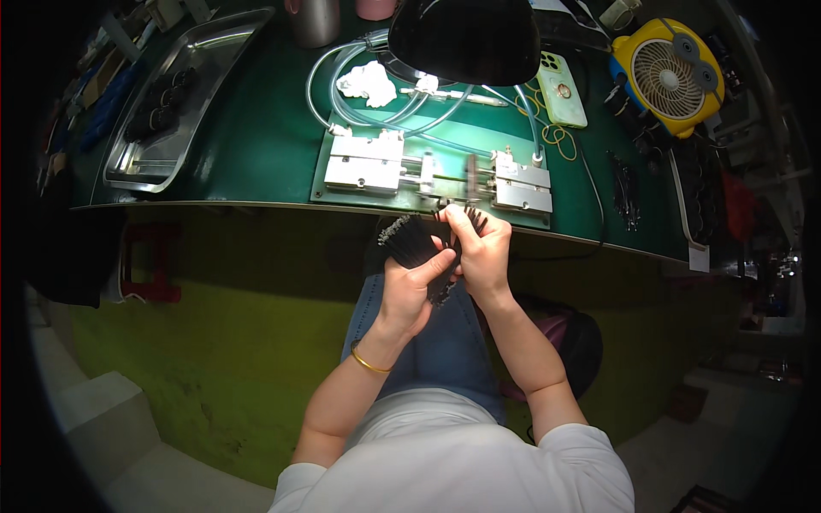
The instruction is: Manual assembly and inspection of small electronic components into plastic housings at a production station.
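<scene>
My left hand (407, 293) is closed around a thick bundle of thin black wires (412, 243) with pale tips, held over my lap just off the table's front edge. Close against it, my right hand (484, 255) pinches several thin black wires (475, 220) that fan out from its fingers. Just beyond my hands, at the table edge, sits a fixture with a left metal block (363, 164) and a right metal block (522, 185). Rods and small jaws face each other in the gap between the blocks. The fingertips of my left hand are partly hidden.
Over the fixture hangs a black lamp shade (463, 38). Clear air hoses (342, 85) loop behind the left block, near a crumpled white tissue (368, 83). A metal tray (175, 167) holds dark parts at left. To the right are a phone (560, 94), a yellow fan (667, 77) and black wires (626, 192).
</scene>
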{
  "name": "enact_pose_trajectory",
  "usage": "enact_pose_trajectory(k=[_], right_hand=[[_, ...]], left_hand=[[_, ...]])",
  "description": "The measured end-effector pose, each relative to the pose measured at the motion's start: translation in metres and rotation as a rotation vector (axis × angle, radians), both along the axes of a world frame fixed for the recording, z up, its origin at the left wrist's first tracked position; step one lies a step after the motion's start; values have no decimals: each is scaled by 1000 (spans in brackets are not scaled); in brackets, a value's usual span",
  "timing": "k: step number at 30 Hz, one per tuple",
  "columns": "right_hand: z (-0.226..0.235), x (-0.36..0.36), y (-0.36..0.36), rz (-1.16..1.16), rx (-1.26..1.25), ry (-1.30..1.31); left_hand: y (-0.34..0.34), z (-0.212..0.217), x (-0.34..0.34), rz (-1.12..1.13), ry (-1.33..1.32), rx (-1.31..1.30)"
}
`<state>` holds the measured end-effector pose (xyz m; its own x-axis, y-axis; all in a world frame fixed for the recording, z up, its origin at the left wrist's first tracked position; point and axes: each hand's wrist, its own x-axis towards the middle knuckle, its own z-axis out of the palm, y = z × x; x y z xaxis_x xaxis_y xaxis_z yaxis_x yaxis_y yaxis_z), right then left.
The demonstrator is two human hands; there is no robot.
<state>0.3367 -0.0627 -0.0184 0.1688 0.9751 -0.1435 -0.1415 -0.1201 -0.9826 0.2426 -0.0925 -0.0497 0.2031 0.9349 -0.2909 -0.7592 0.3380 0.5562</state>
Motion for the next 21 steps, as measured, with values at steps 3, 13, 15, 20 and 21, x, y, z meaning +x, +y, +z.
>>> enact_pose_trajectory(k=[3, 13, 15, 20, 21], right_hand=[[-1, -2, 1, -12, 14, 7], [7, -2, -5, 74, 65, -39], [8, -4, -6, 49, 67, -43], [7, -3, -5, 24, 7, -61], [7, -2, -4, 23, 8, -60]], left_hand=[[0, -1, 0, -13, -8, 22], [-1, 5, -2, -14, -59, -25], [-2, 6, -2, -13, -52, -33], [-3, 6, 1, 5, -30, -30], [-3, 7, 2, 14, -25, -32]])
